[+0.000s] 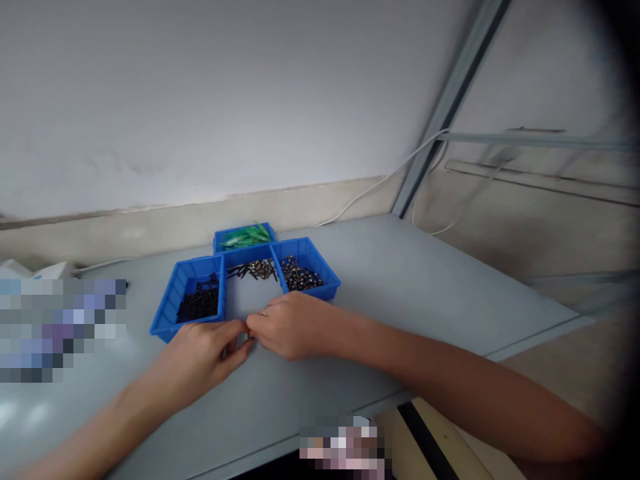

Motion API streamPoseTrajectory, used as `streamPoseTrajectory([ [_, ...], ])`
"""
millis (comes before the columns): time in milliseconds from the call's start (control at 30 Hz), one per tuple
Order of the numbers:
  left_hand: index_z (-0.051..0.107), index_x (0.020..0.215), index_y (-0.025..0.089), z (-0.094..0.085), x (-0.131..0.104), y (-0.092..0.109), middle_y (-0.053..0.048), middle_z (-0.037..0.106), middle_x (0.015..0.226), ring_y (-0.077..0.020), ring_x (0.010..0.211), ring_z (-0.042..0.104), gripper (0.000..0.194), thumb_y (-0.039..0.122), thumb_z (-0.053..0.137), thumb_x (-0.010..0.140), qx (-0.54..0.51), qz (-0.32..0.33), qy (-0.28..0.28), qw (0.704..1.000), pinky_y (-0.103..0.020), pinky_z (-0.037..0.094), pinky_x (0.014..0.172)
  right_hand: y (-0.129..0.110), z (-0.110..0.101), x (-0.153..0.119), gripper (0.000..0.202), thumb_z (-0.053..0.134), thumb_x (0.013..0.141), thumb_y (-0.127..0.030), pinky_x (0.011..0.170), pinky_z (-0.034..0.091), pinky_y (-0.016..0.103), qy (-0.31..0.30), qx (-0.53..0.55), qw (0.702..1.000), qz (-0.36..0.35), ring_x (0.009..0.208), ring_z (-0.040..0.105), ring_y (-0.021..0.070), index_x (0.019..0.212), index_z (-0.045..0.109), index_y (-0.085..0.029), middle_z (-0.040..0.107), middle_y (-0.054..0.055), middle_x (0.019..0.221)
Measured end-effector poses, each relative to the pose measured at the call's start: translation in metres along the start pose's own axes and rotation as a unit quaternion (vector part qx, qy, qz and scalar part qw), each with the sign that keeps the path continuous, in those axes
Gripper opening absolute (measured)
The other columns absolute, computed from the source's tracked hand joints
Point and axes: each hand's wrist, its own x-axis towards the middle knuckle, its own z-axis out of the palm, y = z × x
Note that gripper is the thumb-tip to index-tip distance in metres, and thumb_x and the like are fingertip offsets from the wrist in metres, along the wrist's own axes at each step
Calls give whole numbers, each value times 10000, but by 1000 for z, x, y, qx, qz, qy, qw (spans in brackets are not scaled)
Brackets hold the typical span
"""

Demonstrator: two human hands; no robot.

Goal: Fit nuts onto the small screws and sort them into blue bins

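Note:
My left hand (213,348) and my right hand (293,325) meet fingertip to fingertip just above the table, in front of the bins. Both are closed in a pinch around a small metal part (251,336), mostly hidden by the fingers. Beside my left hand is a blue bin (163,313) with many black screw-like pieces (199,303). Behind my right hand stands another blue bin (327,270) of shiny metal pieces (300,275). A loose pile of mixed dark and brass-coloured pieces (257,269) lies on the table between these bins.
At the back, a third blue bin (219,245) holds green slender pieces (247,236). The grey table (400,280) runs along a wall. A white cable (367,192) trails to a metal post (425,157) on the right. Blurred-out items cover the table's left side.

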Motion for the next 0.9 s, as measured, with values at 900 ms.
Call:
streamPoseTrajectory([
  [900,499,679,173,2,-1,-2,20,502,602,-104,516,495,215,240,407,861,60,92,104,988,-217,360,488,-5,-1,1,171,377,875,-226,469,256,262,17,12,1000,13,569,523,141,796,505,-143,596,27,674],
])
